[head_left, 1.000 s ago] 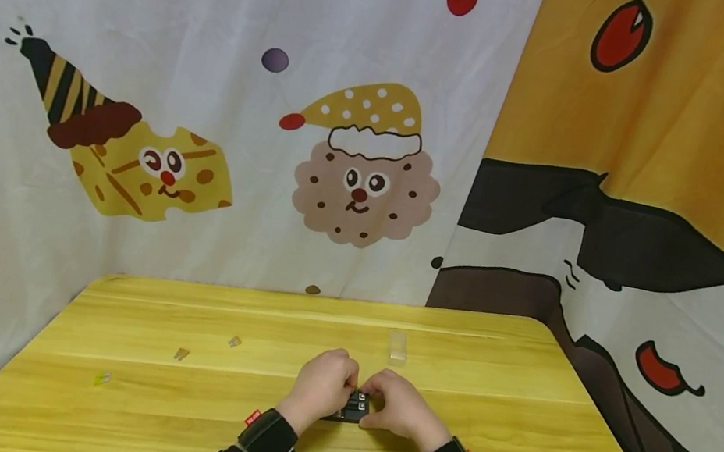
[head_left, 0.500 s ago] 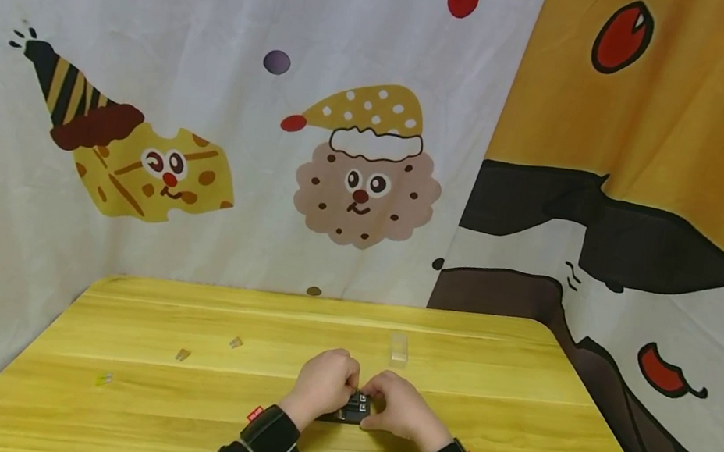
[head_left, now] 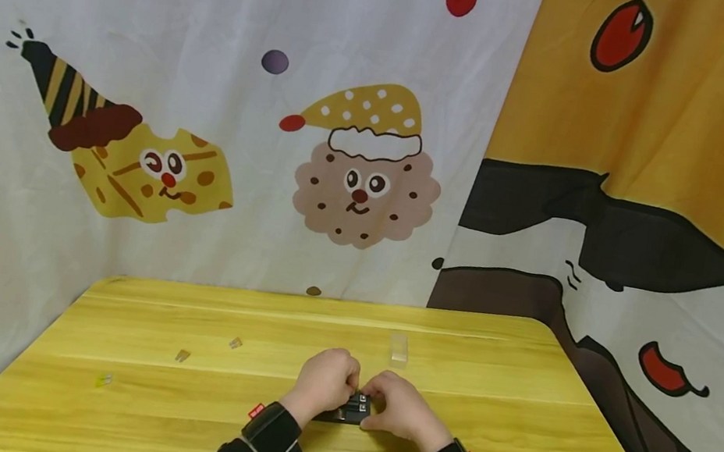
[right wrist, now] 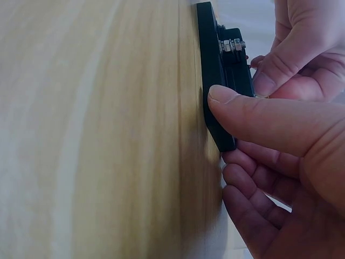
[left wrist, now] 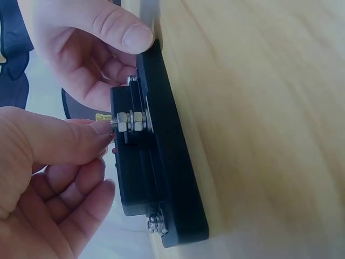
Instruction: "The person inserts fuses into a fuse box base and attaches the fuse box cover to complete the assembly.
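Observation:
A black fuse block with bolts and nuts along its side sits on the table between both hands. My left hand is over its left part, thumb and fingertips pinching a small yellow blade fuse at the block's top face; the fingers hide most of it. With thumb against the base and fingers beyond its end, my right hand grips the right end of the block. In the right wrist view, the right thumb lies along the block's dark side, and the left fingertips touch its top.
Two tan blade fuses and a yellow-green one lie spread out on the left of the wooden table. A clear plastic cover lies behind the right hand. A printed curtain hangs behind the table.

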`<action>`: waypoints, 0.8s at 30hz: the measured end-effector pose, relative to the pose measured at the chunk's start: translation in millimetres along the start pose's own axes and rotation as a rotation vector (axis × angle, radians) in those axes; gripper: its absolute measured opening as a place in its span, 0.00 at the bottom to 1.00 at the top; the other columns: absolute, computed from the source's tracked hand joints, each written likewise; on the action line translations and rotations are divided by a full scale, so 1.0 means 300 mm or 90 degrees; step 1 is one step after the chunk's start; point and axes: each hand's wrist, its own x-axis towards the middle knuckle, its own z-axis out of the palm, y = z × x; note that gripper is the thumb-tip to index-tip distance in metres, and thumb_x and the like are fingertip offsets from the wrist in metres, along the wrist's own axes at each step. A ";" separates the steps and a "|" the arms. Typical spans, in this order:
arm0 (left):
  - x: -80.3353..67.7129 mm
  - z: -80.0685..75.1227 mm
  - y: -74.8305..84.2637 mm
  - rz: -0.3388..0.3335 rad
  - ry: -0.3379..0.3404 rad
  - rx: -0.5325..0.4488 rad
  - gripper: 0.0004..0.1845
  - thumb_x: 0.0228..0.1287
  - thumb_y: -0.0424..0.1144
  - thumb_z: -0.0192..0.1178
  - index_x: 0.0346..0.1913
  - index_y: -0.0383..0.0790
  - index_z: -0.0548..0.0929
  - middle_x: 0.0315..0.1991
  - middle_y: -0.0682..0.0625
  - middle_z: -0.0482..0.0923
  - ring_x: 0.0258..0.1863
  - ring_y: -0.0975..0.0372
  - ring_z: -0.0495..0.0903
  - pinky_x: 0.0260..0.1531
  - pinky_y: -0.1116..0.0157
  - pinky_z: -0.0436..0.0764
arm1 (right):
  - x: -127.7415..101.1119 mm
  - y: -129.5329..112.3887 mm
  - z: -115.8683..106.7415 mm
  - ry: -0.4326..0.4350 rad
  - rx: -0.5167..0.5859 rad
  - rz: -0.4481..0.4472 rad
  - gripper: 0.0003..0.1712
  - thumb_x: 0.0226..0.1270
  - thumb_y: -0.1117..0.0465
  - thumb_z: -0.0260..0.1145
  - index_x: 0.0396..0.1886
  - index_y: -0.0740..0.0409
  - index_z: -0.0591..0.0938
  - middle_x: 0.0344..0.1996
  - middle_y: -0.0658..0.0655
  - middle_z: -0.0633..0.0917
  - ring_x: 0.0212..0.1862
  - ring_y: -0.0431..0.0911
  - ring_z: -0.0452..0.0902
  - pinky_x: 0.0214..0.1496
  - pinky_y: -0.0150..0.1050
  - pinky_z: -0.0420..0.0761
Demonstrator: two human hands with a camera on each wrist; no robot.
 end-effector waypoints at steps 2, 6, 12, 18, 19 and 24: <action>0.001 0.002 -0.002 -0.005 -0.002 -0.003 0.17 0.44 0.26 0.70 0.14 0.50 0.77 0.18 0.62 0.69 0.20 0.69 0.68 0.22 0.70 0.70 | 0.000 -0.001 0.001 0.001 -0.002 -0.001 0.24 0.45 0.62 0.82 0.44 0.59 0.83 0.41 0.51 0.79 0.43 0.50 0.77 0.48 0.47 0.77; 0.001 -0.002 0.000 -0.009 -0.014 -0.009 0.16 0.44 0.26 0.70 0.14 0.50 0.77 0.17 0.62 0.70 0.20 0.68 0.68 0.22 0.70 0.70 | -0.001 -0.001 0.002 0.003 -0.003 -0.003 0.25 0.45 0.62 0.82 0.43 0.60 0.83 0.41 0.52 0.79 0.43 0.50 0.78 0.49 0.47 0.78; 0.007 -0.012 0.010 0.003 -0.026 0.007 0.16 0.46 0.25 0.68 0.15 0.49 0.77 0.16 0.62 0.69 0.19 0.68 0.67 0.21 0.70 0.69 | -0.006 -0.002 0.000 0.005 -0.001 -0.004 0.24 0.45 0.62 0.82 0.43 0.61 0.83 0.41 0.52 0.80 0.42 0.49 0.78 0.49 0.46 0.78; 0.018 -0.015 0.012 0.007 -0.027 0.023 0.17 0.45 0.25 0.68 0.14 0.50 0.76 0.16 0.62 0.69 0.19 0.68 0.67 0.20 0.71 0.68 | -0.002 -0.003 -0.001 0.016 -0.007 -0.011 0.24 0.43 0.62 0.83 0.42 0.61 0.83 0.40 0.51 0.79 0.42 0.48 0.77 0.48 0.46 0.77; 0.018 -0.015 0.012 0.006 -0.026 0.022 0.17 0.46 0.25 0.68 0.14 0.50 0.76 0.16 0.62 0.69 0.19 0.68 0.67 0.20 0.71 0.68 | -0.002 -0.003 -0.001 0.016 -0.006 -0.012 0.24 0.43 0.63 0.83 0.42 0.61 0.83 0.40 0.51 0.80 0.42 0.49 0.77 0.48 0.46 0.77; 0.013 -0.022 0.012 0.002 -0.017 0.016 0.16 0.45 0.26 0.69 0.14 0.49 0.78 0.17 0.62 0.71 0.20 0.68 0.69 0.21 0.70 0.70 | 0.001 -0.004 0.004 0.015 -0.008 -0.004 0.24 0.44 0.62 0.83 0.42 0.60 0.83 0.40 0.51 0.79 0.42 0.49 0.77 0.48 0.47 0.77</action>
